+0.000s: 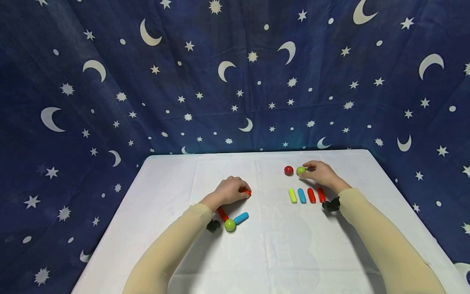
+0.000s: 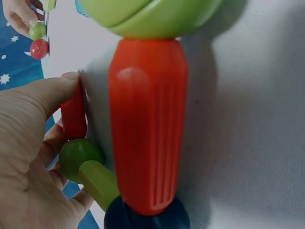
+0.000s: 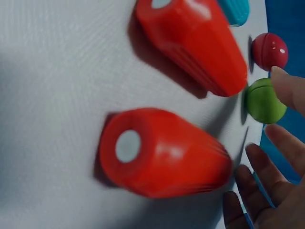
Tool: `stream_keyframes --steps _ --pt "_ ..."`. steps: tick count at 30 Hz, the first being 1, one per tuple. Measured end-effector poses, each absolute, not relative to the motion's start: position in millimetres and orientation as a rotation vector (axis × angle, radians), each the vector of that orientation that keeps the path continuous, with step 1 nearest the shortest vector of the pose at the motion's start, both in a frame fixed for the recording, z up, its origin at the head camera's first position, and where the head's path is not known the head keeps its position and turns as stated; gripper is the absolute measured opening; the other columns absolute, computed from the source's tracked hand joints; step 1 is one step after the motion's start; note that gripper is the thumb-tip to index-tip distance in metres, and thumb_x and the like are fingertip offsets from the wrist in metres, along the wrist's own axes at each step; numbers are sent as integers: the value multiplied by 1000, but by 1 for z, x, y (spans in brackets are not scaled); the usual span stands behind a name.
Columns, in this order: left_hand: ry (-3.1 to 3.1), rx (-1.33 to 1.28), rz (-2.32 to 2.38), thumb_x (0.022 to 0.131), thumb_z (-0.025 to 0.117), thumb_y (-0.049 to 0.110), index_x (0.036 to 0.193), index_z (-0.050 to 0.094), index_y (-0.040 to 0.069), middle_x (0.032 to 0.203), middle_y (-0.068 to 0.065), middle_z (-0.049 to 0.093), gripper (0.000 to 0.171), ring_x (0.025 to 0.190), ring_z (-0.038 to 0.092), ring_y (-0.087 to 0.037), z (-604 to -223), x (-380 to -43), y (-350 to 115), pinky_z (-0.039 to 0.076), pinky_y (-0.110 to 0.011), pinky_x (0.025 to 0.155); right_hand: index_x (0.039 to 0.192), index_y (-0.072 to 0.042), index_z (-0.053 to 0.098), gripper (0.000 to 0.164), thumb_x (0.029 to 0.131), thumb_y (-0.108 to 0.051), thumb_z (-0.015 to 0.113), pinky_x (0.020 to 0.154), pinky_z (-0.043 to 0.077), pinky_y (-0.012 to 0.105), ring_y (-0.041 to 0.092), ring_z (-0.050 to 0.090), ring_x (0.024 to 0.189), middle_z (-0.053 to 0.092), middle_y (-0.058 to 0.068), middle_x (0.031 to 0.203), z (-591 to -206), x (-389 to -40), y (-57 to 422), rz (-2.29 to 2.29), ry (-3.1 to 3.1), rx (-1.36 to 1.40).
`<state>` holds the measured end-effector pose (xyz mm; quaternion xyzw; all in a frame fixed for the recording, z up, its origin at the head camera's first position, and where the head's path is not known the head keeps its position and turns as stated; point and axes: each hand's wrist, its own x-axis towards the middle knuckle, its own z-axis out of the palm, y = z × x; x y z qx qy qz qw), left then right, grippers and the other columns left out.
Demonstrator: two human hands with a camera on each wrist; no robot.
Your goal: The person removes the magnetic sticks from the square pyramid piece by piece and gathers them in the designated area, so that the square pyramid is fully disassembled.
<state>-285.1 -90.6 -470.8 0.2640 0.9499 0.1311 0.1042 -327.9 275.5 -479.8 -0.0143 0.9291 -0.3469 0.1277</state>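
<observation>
My left hand (image 1: 231,190) pinches a short red rod (image 2: 74,114) between thumb and fingers, above the table. In the left wrist view that rod meets a green ball (image 2: 80,157), from which a yellow-green rod (image 2: 99,183) runs to a dark blue ball (image 2: 145,214). A nearer red rod (image 2: 147,129) joins the dark blue ball to a light green ball (image 1: 230,225); a blue rod (image 1: 241,218) extends from this light green ball. My right hand (image 1: 322,175) has its thumb and index finger about another green ball (image 3: 264,101), other fingers spread; firm contact cannot be told.
A red ball (image 1: 289,170) sits left of the right hand's green ball. Nearer me lie a yellow rod (image 1: 292,196), a blue rod (image 1: 302,196) and two red rods (image 1: 311,195) in a row on the white table (image 1: 286,253). A star-patterned curtain (image 1: 205,114) hangs behind.
</observation>
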Motion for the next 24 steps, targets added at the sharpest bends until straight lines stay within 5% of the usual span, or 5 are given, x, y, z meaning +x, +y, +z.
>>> stream_keyframes --steps 8,16,24 --pt "2849 746 444 95 75 33 141 63 19 128 -5 65 49 115 57 -26 -469 -281 -105 46 -46 97 150 -4 47 70 98 -47 65 106 38 63 44 41 133 43 25 149 -465 -317 273 -1052 2844 -93" --pt "2893 457 567 92 76 35 139 62 13 127 -7 64 54 113 58 -29 -470 -276 -130 46 -47 98 146 -12 56 62 98 -49 66 105 39 60 36 45 131 52 12 145 -445 -300 235 -1111 2967 -278" --pt "2901 396 635 91 78 38 132 65 12 113 -6 68 51 101 60 -27 -472 -274 -132 50 -44 89 132 -15 70 44 94 -37 74 98 46 50 26 58 116 68 0 121 -454 -278 158 -998 2872 -634"
